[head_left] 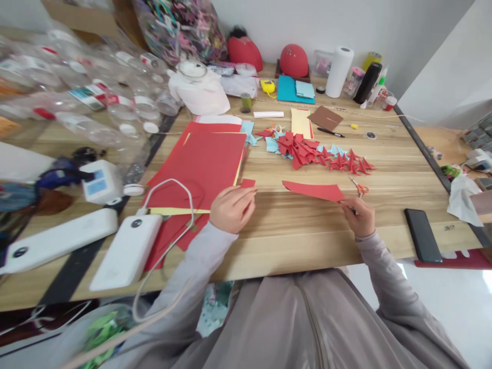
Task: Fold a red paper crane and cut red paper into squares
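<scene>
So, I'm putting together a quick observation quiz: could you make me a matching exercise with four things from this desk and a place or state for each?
Column one
1. Left hand
2. Black phone
3. Brown sheet
4. Right hand

Column two
A. Next to a black pen
B. Holding a long red strip
C. Holding a small red piece
D. By the near edge of the table, on the person's right

Right pairs: 1-C, 2-D, 3-A, 4-B
</scene>
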Demonstrator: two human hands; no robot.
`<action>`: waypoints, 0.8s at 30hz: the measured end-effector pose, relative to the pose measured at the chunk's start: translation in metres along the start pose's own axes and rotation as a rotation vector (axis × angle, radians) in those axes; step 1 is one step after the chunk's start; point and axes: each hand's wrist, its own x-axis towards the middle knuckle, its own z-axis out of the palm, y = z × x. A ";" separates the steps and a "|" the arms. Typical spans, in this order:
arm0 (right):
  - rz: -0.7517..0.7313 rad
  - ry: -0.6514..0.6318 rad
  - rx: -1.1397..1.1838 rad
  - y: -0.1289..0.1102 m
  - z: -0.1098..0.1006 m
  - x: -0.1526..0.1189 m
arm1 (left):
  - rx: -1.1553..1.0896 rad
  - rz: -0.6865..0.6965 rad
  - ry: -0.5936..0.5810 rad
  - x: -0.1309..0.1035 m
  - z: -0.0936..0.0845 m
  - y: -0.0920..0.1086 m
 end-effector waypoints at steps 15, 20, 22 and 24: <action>0.933 -0.043 0.752 -0.013 0.021 -0.004 | -1.325 -1.044 0.045 0.044 0.066 0.082; 0.938 -0.079 0.738 -0.010 0.019 0.011 | -1.359 -1.104 -0.128 0.044 0.063 0.085; 0.895 -0.054 0.720 -0.011 0.024 0.015 | -1.358 -1.106 -0.162 0.043 0.063 0.085; 0.859 -0.016 0.703 -0.011 0.029 0.016 | -1.345 -1.094 -0.180 0.042 0.063 0.085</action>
